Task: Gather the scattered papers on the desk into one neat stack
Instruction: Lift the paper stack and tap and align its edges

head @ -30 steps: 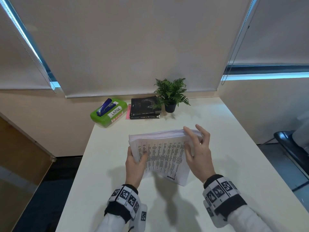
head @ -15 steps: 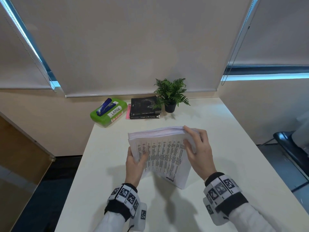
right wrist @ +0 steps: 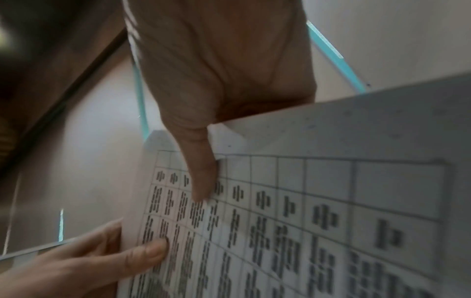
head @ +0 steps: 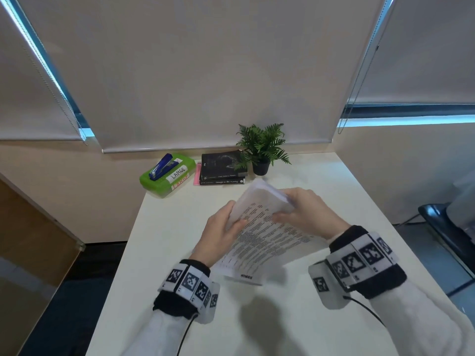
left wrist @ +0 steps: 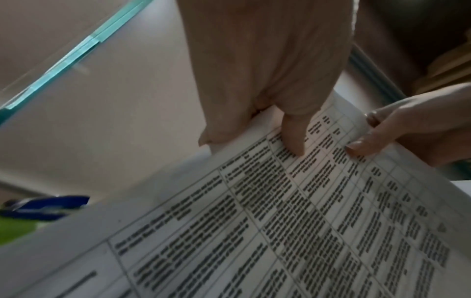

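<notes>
A thick stack of printed papers (head: 267, 235) is held above the white desk (head: 334, 317), turned on a slant with one corner pointing away from me. My left hand (head: 221, 229) grips its left edge, thumb on the printed top sheet (left wrist: 293, 221) and fingers underneath. My right hand (head: 305, 211) grips the far right edge, thumb on top (right wrist: 201, 181) and fingers behind. The top sheet (right wrist: 293, 221) shows a table of text. No loose sheets lie on the desk in view.
At the desk's back edge stand a green box (head: 167, 176) labelled LARGE with a blue stapler (head: 163, 165) on it, two dark books (head: 222, 170) over a pink sheet, and a small potted fern (head: 261, 150). A dark chair (head: 449, 227) is at the right.
The stack has been rotated clockwise onto a slant and tilted; the right hand moved from its right side to its far upper edge, and both hands now clasp it.
</notes>
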`<state>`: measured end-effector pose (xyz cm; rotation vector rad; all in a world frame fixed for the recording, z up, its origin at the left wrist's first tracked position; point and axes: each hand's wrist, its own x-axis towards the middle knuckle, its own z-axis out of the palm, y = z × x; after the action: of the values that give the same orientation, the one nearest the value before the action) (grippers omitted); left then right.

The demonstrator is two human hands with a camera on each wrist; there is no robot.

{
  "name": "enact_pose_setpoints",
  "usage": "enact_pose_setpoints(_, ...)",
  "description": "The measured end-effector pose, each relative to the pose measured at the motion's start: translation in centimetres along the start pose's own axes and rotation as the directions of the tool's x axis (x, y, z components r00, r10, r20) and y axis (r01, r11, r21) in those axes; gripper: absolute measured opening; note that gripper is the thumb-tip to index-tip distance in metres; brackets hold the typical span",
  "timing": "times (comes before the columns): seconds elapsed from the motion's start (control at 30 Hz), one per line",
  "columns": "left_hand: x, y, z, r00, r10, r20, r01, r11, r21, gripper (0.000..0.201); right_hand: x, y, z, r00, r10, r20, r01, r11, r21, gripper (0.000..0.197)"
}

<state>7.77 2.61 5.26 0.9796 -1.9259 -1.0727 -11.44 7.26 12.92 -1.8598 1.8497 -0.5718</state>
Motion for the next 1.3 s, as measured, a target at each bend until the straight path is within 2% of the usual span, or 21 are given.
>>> enact_pose_setpoints(0.1,0.2,0.8,-0.5,0.995,0.086,-0.058,-0.07,0.97,0.233,0.016,-0.6,2.1,0.6,0.996,0.037,-0.08,-0.014,0.963,0.27,0.025)
enact_pose_setpoints(0.17,-0.2,-0.4,-1.1,0.982,0.068,-0.174,0.014,0.902,0.432,0.021,-1.3,4.1,1.4,0.99,0.086,-0.113,-0.029,0.903,0.43,0.017)
enact_pose_setpoints(0.2,-0.6,-1.2,-1.4,0.966,0.031,-0.258,0.098,0.875,0.474,0.032,-1.8,5.2,1.7,0.986,0.115,-0.119,-0.041,0.866,0.498,0.016)
enact_pose_setpoints(0.23,-1.1,-2.3,-1.9,0.941,-0.041,-0.337,0.196,0.876,0.442,0.05,-2.3,6.1,2.0,0.982,0.146,-0.12,-0.055,0.828,0.559,0.019)
enact_pose_setpoints(0.27,-1.7,-3.1,-2.3,0.91,-0.156,-0.385,0.292,0.899,0.326,0.071,-2.9,6.9,2.3,0.979,0.174,-0.107,-0.072,0.785,0.615,0.022)
enact_pose_setpoints(0.3,-2.2,-3.7,-2.6,0.878,-0.296,-0.377,0.373,0.915,0.151,0.089,-3.4,7.6,2.6,0.977,0.195,-0.083,-0.092,0.745,0.66,0.024)
enact_pose_setpoints(0.33,-2.7,-4.2,-2.8,0.851,-0.429,-0.304,0.435,0.899,-0.051,0.1,-3.9,8.0,2.9,0.978,0.203,-0.051,-0.112,0.712,0.693,0.025)
enact_pose_setpoints(0.37,-3.2,-4.8,-2.7,0.842,-0.508,-0.184,0.464,0.854,-0.237,0.103,-4.3,8.4,3.3,0.978,0.209,-0.022,-0.132,0.688,0.713,0.026)
enact_pose_setpoints(0.43,-3.9,-5.9,-2.4,0.843,-0.535,0.045,0.498,0.747,-0.441,0.095,-4.6,9.0,4.6,0.973,0.232,0.009,-0.164,0.658,0.735,0.026)
enact_pose_setpoints(0.47,-4.2,-6.1,-2.2,0.84,-0.536,0.082,0.506,0.721,-0.474,0.089,-4.7,9.3,5.4,0.969,0.248,0.017,-0.176,0.637,0.75,0.026)
enact_pose_setpoints(0.53,-4.6,-5.9,-1.7,0.838,-0.544,0.03,0.487,0.724,-0.488,0.073,-4.8,9.7,6.6,0.959,0.281,0.024,-0.19,0.579,0.793,0.03)
enact_pose_setpoints(0.63,-4.8,-5.2,-1.5,0.866,-0.492,-0.096,0.385,0.776,-0.499,0.032,-4.7,9.8,7.2,0.952,0.305,-0.011,-0.162,0.537,0.828,0.021)
enact_pose_setpoints(0.7,-4.8,-5.0,-1.5,0.874,-0.467,-0.134,0.347,0.793,-0.501,0.021,-4.6,9.8,7.0,0.95,0.311,-0.007,-0.163,0.516,0.841,0.02)
enact_pose_setpoints(0.77,-4.9,-5.4,-1.6,0.875,-0.468,-0.125,0.353,0.793,-0.497,0.021,-4.4,10.2,7.0,0.952,0.306,0.022,-0.18,0.498,0.848,0.026)
enact_pose_setpoints(0.87,-5.0,-6.8,-1.7,0.876,-0.476,-0.075,0.388,0.79,-0.475,0.035,-4.1,11.1,7.4,0.949,0.309,0.062,-0.21,0.474,0.855,0.058)
enact_pose_setpoints(0.93,-4.7,-7.3,-1.9,0.875,-0.48,-0.066,0.392,0.78,-0.488,0.041,-3.9,11.3,7.9,0.952,0.292,0.088,-0.214,0.435,0.875,0.071)
enact_pose_setpoints(1.0,-4.6,-7.2,-1.9,0.893,-0.445,-0.06,0.352,0.777,-0.523,0.046,-3.8,10.9,8.2,0.963,0.254,0.093,-0.196,0.415,0.888,0.069)
enact_pose_setpoints(1.07,-4.7,-6.8,-1.8,0.908,-0.412,-0.071,0.315,0.785,-0.534,0.05,-3.7,10.6,8.4,0.961,0.272,0.06,-0.166,0.386,0.908,0.056)
enact_pose_setpoints(1.17,-4.9,-6.6,-1.6,0.919,-0.378,-0.107,0.268,0.802,-0.533,0.032,-3.7,10.5,8.4,0.948,0.318,0.009,-0.13,0.362,0.923,0.045)
enact_pose_setpoints(1.2,-4.9,-6.5,-1.7,0.923,-0.367,-0.113,0.258,0.81,-0.527,0.032,-3.7,10.5,8.2,0.947,0.32,-0.003,-0.122,0.372,0.92,0.044)
enact_pose_setpoints(1.3,-4.7,-6.7,-1.9,0.923,-0.366,-0.117,0.269,0.833,-0.483,0.049,-3.9,9.8,7.9,0.945,0.321,-0.061,-0.094,0.447,0.89,0.042)
